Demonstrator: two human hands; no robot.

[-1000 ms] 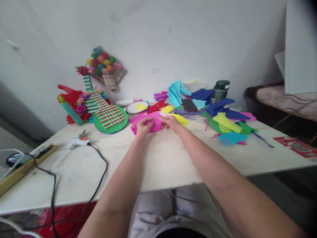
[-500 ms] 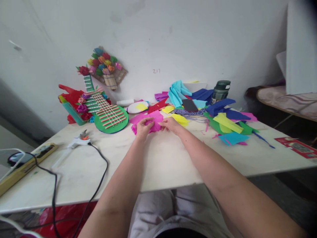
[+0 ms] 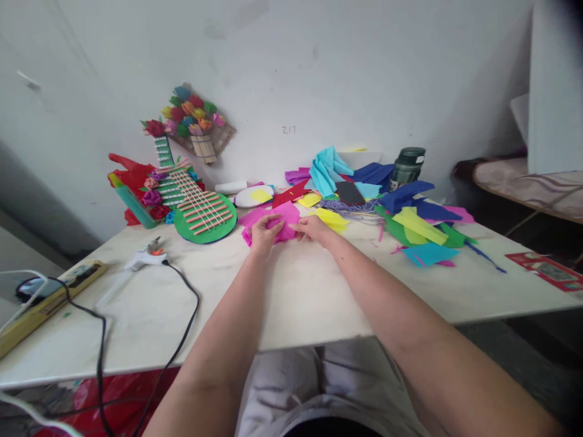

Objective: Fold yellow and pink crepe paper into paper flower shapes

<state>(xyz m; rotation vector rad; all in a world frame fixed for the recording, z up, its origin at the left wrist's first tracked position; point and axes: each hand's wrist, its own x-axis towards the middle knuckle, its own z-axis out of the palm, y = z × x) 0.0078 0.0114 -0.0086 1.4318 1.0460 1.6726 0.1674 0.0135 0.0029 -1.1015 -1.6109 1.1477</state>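
Note:
Bright pink crepe paper (image 3: 288,216) is held between my two hands above the middle of the table. My left hand (image 3: 266,233) grips it with thumb and fingers bent around the near left side. At its right edge, my right hand (image 3: 312,230) pinches the paper between thumb and forefinger. More folds of pink paper lie under and left of my left hand. A yellow paper piece (image 3: 331,220) rests just behind my right hand. The exact folds between my fingertips are too small to make out.
On the left stand a green paper lute (image 3: 204,220) with flowers and a bottle of glue (image 3: 135,205). A glue gun (image 3: 146,260) and its black cord lie nearer, beside a power strip (image 3: 82,279). Coloured paper scraps, a phone (image 3: 350,193) and a dark thermos (image 3: 407,167) are at right.
Very little differs. My left hand's thumb and fingers have shifted slightly on the pink crepe paper, and both hands stay in the same place.

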